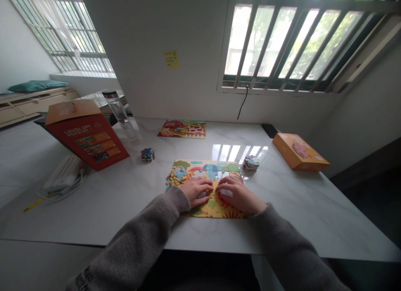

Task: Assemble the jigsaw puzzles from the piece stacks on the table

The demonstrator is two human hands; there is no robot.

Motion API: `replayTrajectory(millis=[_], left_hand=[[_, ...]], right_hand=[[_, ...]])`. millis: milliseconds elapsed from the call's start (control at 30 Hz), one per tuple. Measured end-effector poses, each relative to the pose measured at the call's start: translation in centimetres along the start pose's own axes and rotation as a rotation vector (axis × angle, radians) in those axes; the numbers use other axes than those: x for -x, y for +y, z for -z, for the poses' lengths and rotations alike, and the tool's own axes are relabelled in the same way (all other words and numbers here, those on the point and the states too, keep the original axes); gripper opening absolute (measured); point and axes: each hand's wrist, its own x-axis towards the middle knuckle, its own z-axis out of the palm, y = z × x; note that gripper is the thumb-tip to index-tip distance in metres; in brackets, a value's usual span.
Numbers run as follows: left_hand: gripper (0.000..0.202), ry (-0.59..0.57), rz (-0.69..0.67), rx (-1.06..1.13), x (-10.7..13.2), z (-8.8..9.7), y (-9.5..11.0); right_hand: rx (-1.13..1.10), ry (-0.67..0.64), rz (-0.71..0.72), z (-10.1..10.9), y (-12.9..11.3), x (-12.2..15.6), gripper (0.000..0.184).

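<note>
A colourful jigsaw puzzle (205, 172) lies flat on the white marble table (125, 199) right in front of me. My left hand (196, 189) rests on the puzzle's middle with its fingers bent down onto the pieces. My right hand (238, 194) lies beside it, fingertips pressed on the same area, nearly touching the left hand. Whether either hand pinches a piece is hidden under the fingers. A small stack of loose pieces (251, 162) sits just right of the puzzle; another stack (148, 154) sits to the left.
A finished puzzle (183, 128) lies farther back. A red puzzle box (88, 137) leans at the left by a clear bottle (119, 109). An orange box (300, 152) and a dark phone (270, 130) are at the right. White cables (64, 180) lie at the left edge.
</note>
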Motion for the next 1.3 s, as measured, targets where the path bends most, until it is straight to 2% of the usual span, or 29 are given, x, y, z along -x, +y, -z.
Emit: replayTrajectory(millis=[400,967,1300], left_hand=[[0.028,0.037,-0.041,-0.056,-0.10,-0.70,-0.53],[0.031,0.017,0.011,-0.093,-0.17,-0.33,0.30],[0.034,0.040,0.111,-0.167,0.18,0.10,-0.24]], right_hand=[[0.056,-0.024,-0.031,-0.32,-0.04,-0.22,0.016],[0.152,-0.010,-0.066,-0.77,-0.89,-0.12,0.025],[0.127,0.011,-0.084,-0.81,-0.63,0.04,0.025]])
